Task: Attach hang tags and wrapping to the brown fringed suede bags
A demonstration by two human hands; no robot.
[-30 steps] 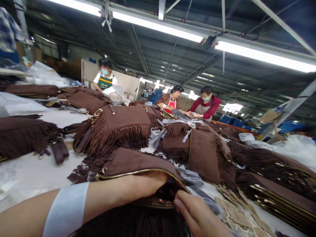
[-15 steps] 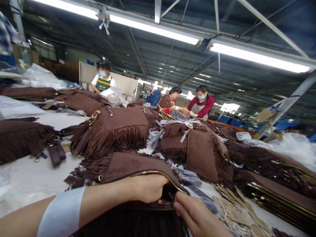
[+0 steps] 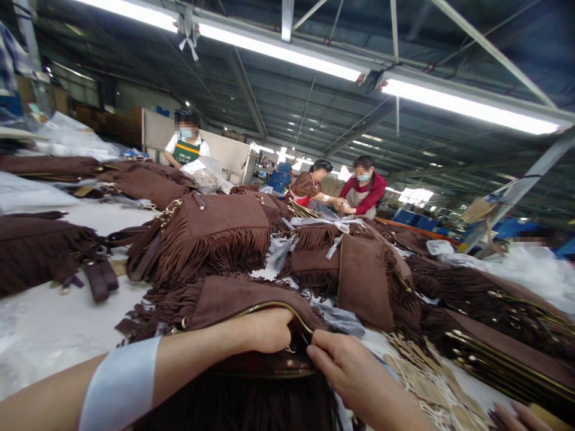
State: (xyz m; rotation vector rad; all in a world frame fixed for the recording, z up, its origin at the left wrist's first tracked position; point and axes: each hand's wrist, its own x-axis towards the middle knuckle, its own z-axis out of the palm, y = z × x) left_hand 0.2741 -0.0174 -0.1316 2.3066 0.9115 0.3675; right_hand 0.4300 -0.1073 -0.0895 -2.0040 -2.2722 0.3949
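Observation:
A dark brown fringed bag (image 3: 251, 299) lies in front of me with its brass zipper open and its mouth gaping. My left hand (image 3: 269, 329) reaches into that mouth, a pale blue band around the forearm; its fingers are hidden inside the bag. At the right end of the opening, my right hand (image 3: 335, 356) pinches the bag's zipper edge between thumb and fingers. A small metal ring shows inside the opening between my hands. Dark fringe hangs below the near edge.
More fringed bags (image 3: 229, 218) lie across the white table (image 3: 54, 335), with a stack (image 3: 507, 359) at right. Tan paper tags (image 3: 417, 371) with strings lie nearby. Another person's fingers (image 3: 512, 416) show at the lower right. Several co-workers stand beyond; clear plastic (image 3: 525, 269) is heaped at right.
My right hand has shifted slightly up with the zipper edge, and the bag's mouth gapes wider. My left hand has drawn slightly left. Another person's fingers have appeared at the lower right.

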